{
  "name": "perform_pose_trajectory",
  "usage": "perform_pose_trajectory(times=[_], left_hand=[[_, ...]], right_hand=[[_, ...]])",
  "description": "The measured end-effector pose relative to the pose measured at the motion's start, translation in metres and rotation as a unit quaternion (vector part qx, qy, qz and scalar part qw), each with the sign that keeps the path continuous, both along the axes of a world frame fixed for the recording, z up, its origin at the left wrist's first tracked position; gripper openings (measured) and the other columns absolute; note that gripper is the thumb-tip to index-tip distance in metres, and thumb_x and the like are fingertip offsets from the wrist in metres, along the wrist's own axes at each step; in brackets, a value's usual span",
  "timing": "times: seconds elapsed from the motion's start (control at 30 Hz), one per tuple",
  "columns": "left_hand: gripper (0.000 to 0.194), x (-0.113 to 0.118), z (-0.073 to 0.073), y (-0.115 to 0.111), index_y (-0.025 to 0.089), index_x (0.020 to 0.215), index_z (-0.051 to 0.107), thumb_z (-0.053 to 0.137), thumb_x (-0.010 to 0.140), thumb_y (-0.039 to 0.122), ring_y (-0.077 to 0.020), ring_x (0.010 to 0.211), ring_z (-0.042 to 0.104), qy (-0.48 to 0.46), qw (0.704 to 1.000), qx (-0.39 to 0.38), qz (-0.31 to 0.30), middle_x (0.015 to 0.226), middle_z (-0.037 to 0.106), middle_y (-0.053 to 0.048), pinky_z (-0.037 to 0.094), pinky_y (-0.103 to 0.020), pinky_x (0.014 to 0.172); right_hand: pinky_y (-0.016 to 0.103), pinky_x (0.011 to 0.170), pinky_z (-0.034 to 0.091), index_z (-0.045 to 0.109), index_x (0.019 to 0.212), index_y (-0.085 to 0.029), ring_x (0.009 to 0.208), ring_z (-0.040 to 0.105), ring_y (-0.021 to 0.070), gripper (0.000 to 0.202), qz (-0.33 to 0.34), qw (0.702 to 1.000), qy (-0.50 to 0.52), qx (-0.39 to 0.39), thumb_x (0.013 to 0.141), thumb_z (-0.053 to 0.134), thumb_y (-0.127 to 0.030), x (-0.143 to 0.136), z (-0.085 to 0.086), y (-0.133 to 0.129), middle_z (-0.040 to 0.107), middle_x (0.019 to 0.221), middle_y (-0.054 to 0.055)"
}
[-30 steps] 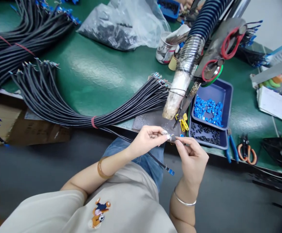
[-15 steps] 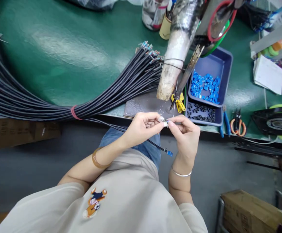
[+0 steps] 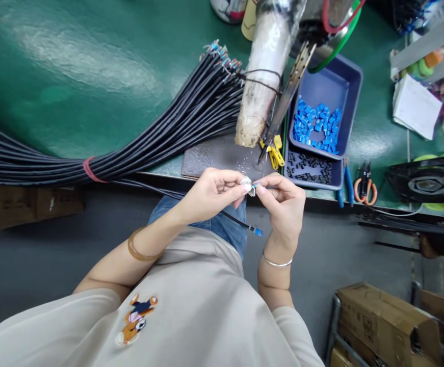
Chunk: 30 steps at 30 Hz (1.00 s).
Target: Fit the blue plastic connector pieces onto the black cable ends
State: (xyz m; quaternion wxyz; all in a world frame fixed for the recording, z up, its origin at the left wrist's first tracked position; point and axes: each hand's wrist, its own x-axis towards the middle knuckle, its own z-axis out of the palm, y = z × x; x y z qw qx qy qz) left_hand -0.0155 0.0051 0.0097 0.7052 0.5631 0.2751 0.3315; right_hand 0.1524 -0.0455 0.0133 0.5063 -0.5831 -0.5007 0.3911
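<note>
Wire ends (image 3: 253, 188) sit just off mid-view, at three o'clock, between left hand (image 3: 216, 194) and right hand (image 3: 283, 204); both pinch them, thumb against forefinger, though fingertips hide the exact hold. From there, blue connectors (image 3: 323, 122) lie at two o'clock, black cables (image 3: 149, 152) at ten.

Pale glare on green tabletop (image 3: 103, 120), dim floor (image 3: 42, 270), blurred edges

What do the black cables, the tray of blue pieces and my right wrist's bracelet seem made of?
Black cables: probably rubber or plastic sheathing, satin sheen, coloured wires at the ends. Tray: likely moulded plastic, smooth, with rounded corners. Bracelet: apparently metal, silvery with bright highlights.
</note>
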Motion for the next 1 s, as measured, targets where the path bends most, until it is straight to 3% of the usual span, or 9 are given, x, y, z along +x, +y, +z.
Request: perform_pose_trajectory(times=[0.4,0.67,0.73,0.8,0.87,0.9,1.0], left_hand=[[0.027,0.000,0.004,-0.001,0.011,0.064,0.059,0.065,0.086,0.025,-0.0025,0.048,0.045,0.015,1.000,-0.009,-0.017,0.055,0.057,0.001,0.036,-0.013,0.046],[0.024,0.003,0.004,-0.007,0.012,0.070,0.058,0.065,0.086,0.029,-0.0040,0.049,0.047,0.000,0.999,-0.027,0.034,0.055,0.056,0.002,0.038,-0.014,0.047],[0.024,0.002,0.003,-0.008,0.013,0.071,0.057,0.067,0.085,0.029,-0.0032,0.046,0.044,-0.022,0.997,-0.047,0.052,0.054,0.055,0.003,0.036,-0.014,0.045],[0.025,0.001,0.002,-0.008,0.013,0.071,0.056,0.070,0.082,0.029,-0.0021,0.043,0.040,-0.042,0.993,-0.086,0.063,0.053,0.055,0.003,0.032,-0.014,0.041],[0.023,0.001,0.001,-0.008,0.013,0.076,0.057,0.073,0.080,0.030,-0.0014,0.040,0.037,-0.052,0.989,-0.120,0.076,0.054,0.058,0.003,0.027,-0.015,0.039],[0.022,0.001,0.000,-0.007,0.013,0.080,0.059,0.073,0.080,0.030,-0.0010,0.039,0.035,-0.052,0.987,-0.130,0.080,0.056,0.060,0.002,0.025,-0.015,0.038],[0.018,0.002,-0.002,-0.005,0.013,0.086,0.062,0.072,0.080,0.026,-0.0009,0.039,0.037,-0.044,0.988,-0.130,0.072,0.060,0.064,0.001,0.024,-0.015,0.038]], right_hand=[[0.022,0.046,0.025,0.068,0.076,-0.020,0.050,0.039,0.0032,0.005,0.018,1.000,-0.009,0.011,0.080,0.069,-0.023,0.001,0.004,-0.003,0.054,0.069,-0.004],[0.022,0.044,0.025,0.064,0.075,-0.020,0.048,0.034,0.0032,0.008,-0.021,0.996,-0.057,0.069,0.082,0.066,-0.022,-0.012,0.000,-0.005,0.054,0.067,-0.006],[0.022,0.047,0.032,0.065,0.079,-0.021,0.050,0.038,0.0035,0.006,-0.054,0.976,-0.149,0.148,0.082,0.066,-0.016,-0.019,-0.003,-0.006,0.059,0.071,-0.005],[0.021,0.052,0.038,0.067,0.086,-0.022,0.054,0.045,0.0041,0.015,-0.079,0.927,-0.278,0.240,0.079,0.068,-0.008,-0.024,-0.006,-0.009,0.064,0.076,-0.004],[0.020,0.054,0.040,0.069,0.092,-0.022,0.058,0.051,0.0044,0.023,-0.076,0.890,-0.350,0.283,0.077,0.070,-0.004,-0.025,-0.009,-0.011,0.068,0.081,-0.002],[0.020,0.053,0.039,0.069,0.093,-0.022,0.059,0.052,0.0045,0.023,-0.072,0.894,-0.346,0.277,0.078,0.070,-0.005,-0.024,-0.009,-0.012,0.069,0.082,-0.002],[0.021,0.051,0.038,0.072,0.092,-0.024,0.064,0.055,0.0066,0.014,-0.105,0.945,-0.233,0.205,0.082,0.069,-0.013,-0.014,-0.006,-0.012,0.068,0.083,-0.002]])
